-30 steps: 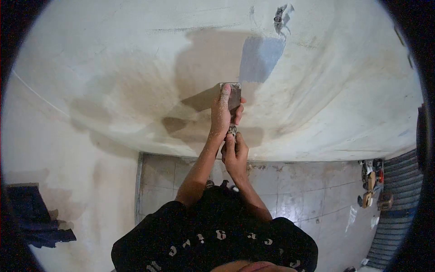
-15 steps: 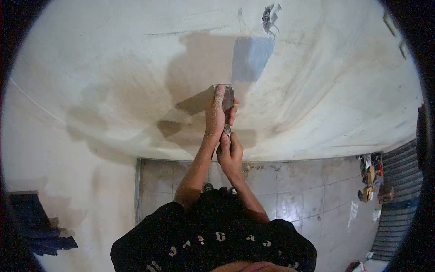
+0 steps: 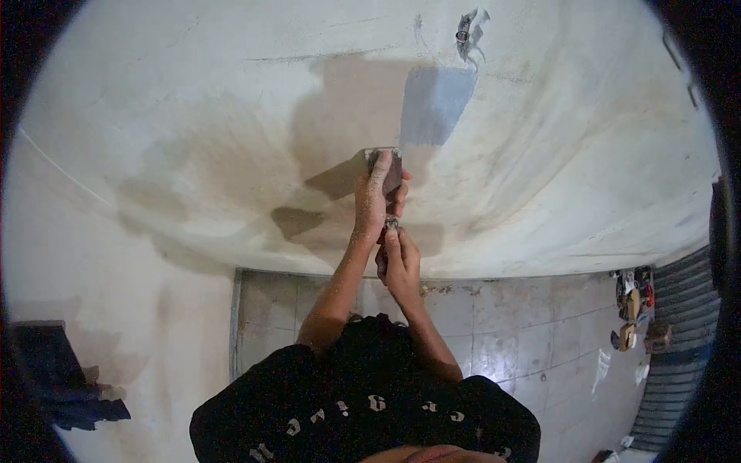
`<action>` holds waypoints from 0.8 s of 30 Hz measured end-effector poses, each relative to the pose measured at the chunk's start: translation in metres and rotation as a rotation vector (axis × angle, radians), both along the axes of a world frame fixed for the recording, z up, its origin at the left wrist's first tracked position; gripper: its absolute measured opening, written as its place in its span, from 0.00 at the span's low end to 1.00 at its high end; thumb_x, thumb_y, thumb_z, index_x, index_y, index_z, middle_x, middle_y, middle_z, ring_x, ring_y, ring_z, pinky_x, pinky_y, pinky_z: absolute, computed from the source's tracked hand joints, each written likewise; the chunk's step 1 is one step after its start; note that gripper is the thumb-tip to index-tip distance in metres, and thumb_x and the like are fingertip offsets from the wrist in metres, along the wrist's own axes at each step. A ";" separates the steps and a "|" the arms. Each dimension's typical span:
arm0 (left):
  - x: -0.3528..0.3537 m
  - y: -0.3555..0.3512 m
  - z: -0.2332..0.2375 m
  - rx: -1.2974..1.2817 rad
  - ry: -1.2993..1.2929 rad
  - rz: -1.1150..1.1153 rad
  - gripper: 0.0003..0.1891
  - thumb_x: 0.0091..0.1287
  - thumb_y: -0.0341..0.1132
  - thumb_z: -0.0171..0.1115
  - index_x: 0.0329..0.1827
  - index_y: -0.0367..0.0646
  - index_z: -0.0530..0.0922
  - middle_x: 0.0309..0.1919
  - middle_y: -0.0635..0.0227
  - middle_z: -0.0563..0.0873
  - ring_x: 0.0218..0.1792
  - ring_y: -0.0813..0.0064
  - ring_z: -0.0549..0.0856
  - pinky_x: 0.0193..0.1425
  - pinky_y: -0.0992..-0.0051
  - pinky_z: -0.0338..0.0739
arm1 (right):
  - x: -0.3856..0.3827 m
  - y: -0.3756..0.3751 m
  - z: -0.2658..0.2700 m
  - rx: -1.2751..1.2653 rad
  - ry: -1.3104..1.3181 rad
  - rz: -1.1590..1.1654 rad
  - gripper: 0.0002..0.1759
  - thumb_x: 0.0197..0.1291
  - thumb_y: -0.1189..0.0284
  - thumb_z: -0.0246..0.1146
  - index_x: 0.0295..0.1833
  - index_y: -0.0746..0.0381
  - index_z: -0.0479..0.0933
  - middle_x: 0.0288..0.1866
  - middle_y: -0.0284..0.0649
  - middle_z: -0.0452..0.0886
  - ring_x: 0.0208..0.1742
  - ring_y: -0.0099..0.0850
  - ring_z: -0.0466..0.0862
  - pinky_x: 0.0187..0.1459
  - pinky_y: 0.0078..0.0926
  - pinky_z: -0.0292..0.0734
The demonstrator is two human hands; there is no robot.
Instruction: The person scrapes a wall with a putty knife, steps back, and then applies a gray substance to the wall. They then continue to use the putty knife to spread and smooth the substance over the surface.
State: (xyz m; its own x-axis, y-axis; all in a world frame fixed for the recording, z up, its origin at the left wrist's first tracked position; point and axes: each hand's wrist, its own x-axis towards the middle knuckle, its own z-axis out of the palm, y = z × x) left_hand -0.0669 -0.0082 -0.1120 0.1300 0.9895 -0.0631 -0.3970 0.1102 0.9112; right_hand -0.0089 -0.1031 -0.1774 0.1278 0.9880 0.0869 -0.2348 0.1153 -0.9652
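Note:
My left hand (image 3: 370,202) is wrapped round a flat, dark brown rectangular plate (image 3: 394,176) with a pale crusted top edge. Its thumb lies along the front face, and the fingertips curl round the right edge. Just below, my right hand (image 3: 403,266) pinches a small dark tool with a pale-smeared metallic end (image 3: 391,224); whether this joins the plate I cannot tell. Whitish dust speckles my left wrist. Both hands are in front of the stained off-white wall (image 3: 525,185), below a grey-blue patch (image 3: 438,104) on it.
A wall fitting with dark smears (image 3: 463,37) sits above the patch. Tiled floor (image 3: 509,339) runs below the wall. Assorted objects (image 3: 629,309) stand at right beside a ribbed shutter (image 3: 675,339). Dark cloth (image 3: 62,378) hangs at lower left.
Both hands and the plate show slightly lower and to the right in the view. The patch and wall fitting have shifted the same way; the grips look unchanged.

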 end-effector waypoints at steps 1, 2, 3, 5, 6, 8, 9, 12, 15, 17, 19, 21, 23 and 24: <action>0.001 -0.003 0.002 -0.034 -0.026 0.007 0.28 0.68 0.61 0.57 0.28 0.42 0.77 0.11 0.74 0.72 0.09 0.83 0.69 0.12 0.81 0.59 | 0.002 -0.003 0.000 -0.004 0.009 0.008 0.17 0.77 0.62 0.47 0.37 0.62 0.67 0.16 0.28 0.65 0.12 0.15 0.61 0.13 0.17 0.56; 0.002 -0.004 0.002 -0.022 -0.016 0.015 0.27 0.67 0.60 0.58 0.28 0.42 0.77 0.11 0.74 0.72 0.09 0.83 0.69 0.12 0.81 0.59 | 0.003 -0.004 0.003 -0.005 0.018 0.016 0.17 0.77 0.62 0.47 0.37 0.62 0.67 0.15 0.28 0.65 0.12 0.15 0.61 0.13 0.17 0.55; 0.002 -0.003 0.003 -0.007 -0.008 0.021 0.26 0.67 0.59 0.59 0.28 0.42 0.77 0.11 0.75 0.72 0.09 0.83 0.69 0.12 0.81 0.59 | 0.004 -0.003 0.005 -0.002 0.026 0.022 0.17 0.77 0.61 0.47 0.37 0.62 0.68 0.15 0.28 0.65 0.11 0.15 0.61 0.12 0.17 0.55; 0.004 -0.003 0.006 0.000 0.004 0.030 0.24 0.67 0.57 0.60 0.28 0.42 0.77 0.11 0.75 0.72 0.09 0.84 0.69 0.12 0.81 0.59 | 0.005 -0.002 0.002 0.019 0.011 0.016 0.18 0.77 0.61 0.47 0.37 0.62 0.68 0.15 0.28 0.65 0.10 0.16 0.60 0.11 0.17 0.54; 0.004 -0.004 0.009 -0.008 0.007 0.034 0.24 0.67 0.56 0.61 0.28 0.42 0.77 0.11 0.75 0.72 0.09 0.84 0.69 0.12 0.81 0.59 | 0.005 -0.001 0.001 0.030 0.004 0.012 0.18 0.77 0.61 0.47 0.36 0.62 0.68 0.15 0.28 0.65 0.10 0.16 0.60 0.11 0.18 0.54; 0.004 -0.006 0.010 -0.019 0.001 0.033 0.23 0.67 0.55 0.61 0.28 0.43 0.77 0.11 0.75 0.72 0.09 0.84 0.69 0.12 0.81 0.59 | 0.006 -0.002 0.003 0.018 0.005 0.022 0.18 0.77 0.61 0.46 0.36 0.62 0.68 0.14 0.29 0.65 0.10 0.16 0.60 0.11 0.18 0.54; 0.004 -0.006 0.008 -0.020 -0.008 0.030 0.23 0.67 0.55 0.61 0.28 0.43 0.76 0.11 0.75 0.72 0.09 0.84 0.69 0.12 0.81 0.59 | 0.007 -0.003 0.004 0.010 0.006 0.027 0.18 0.77 0.61 0.46 0.36 0.62 0.68 0.14 0.29 0.66 0.10 0.16 0.61 0.11 0.18 0.54; 0.004 -0.005 0.006 0.024 -0.020 0.023 0.23 0.67 0.55 0.61 0.28 0.43 0.76 0.11 0.75 0.72 0.09 0.83 0.69 0.12 0.81 0.59 | 0.007 -0.006 0.012 -0.027 0.032 0.038 0.18 0.77 0.61 0.46 0.36 0.62 0.68 0.15 0.30 0.66 0.10 0.17 0.61 0.11 0.18 0.55; 0.004 -0.006 0.006 0.024 -0.030 0.007 0.22 0.68 0.55 0.60 0.28 0.43 0.76 0.11 0.75 0.72 0.09 0.83 0.69 0.12 0.81 0.58 | 0.006 -0.010 0.017 -0.011 0.009 0.031 0.18 0.77 0.61 0.47 0.36 0.63 0.68 0.15 0.30 0.67 0.10 0.17 0.62 0.11 0.18 0.56; 0.004 -0.006 0.005 0.023 -0.028 0.004 0.22 0.68 0.55 0.60 0.28 0.43 0.76 0.11 0.75 0.72 0.09 0.82 0.68 0.12 0.81 0.58 | 0.006 -0.012 0.019 -0.016 0.010 0.035 0.18 0.77 0.62 0.47 0.36 0.63 0.68 0.16 0.31 0.67 0.10 0.17 0.62 0.11 0.18 0.56; 0.004 -0.003 0.002 0.041 -0.016 0.010 0.22 0.68 0.55 0.60 0.28 0.43 0.76 0.11 0.75 0.72 0.09 0.82 0.68 0.12 0.80 0.58 | 0.007 -0.011 0.019 -0.017 0.012 0.035 0.18 0.77 0.62 0.47 0.36 0.63 0.68 0.16 0.31 0.67 0.10 0.17 0.62 0.11 0.18 0.56; 0.005 -0.004 0.002 0.030 -0.016 0.010 0.22 0.68 0.55 0.60 0.28 0.43 0.76 0.10 0.74 0.72 0.09 0.82 0.68 0.13 0.80 0.58 | 0.008 -0.012 0.017 -0.014 0.014 0.034 0.18 0.77 0.62 0.47 0.36 0.63 0.68 0.16 0.31 0.67 0.10 0.18 0.63 0.11 0.18 0.56; 0.005 -0.005 0.003 0.021 -0.017 0.011 0.22 0.68 0.55 0.60 0.28 0.43 0.76 0.10 0.74 0.72 0.08 0.82 0.68 0.13 0.80 0.58 | 0.009 -0.012 0.018 -0.053 0.027 0.039 0.18 0.76 0.61 0.48 0.37 0.64 0.69 0.16 0.31 0.68 0.10 0.18 0.63 0.11 0.18 0.56; 0.005 -0.005 0.003 0.019 -0.019 0.012 0.22 0.68 0.55 0.60 0.28 0.43 0.76 0.10 0.75 0.71 0.08 0.82 0.68 0.13 0.80 0.59 | 0.009 -0.012 0.018 -0.072 0.033 0.039 0.18 0.76 0.61 0.48 0.37 0.64 0.69 0.16 0.31 0.68 0.10 0.18 0.63 0.11 0.18 0.56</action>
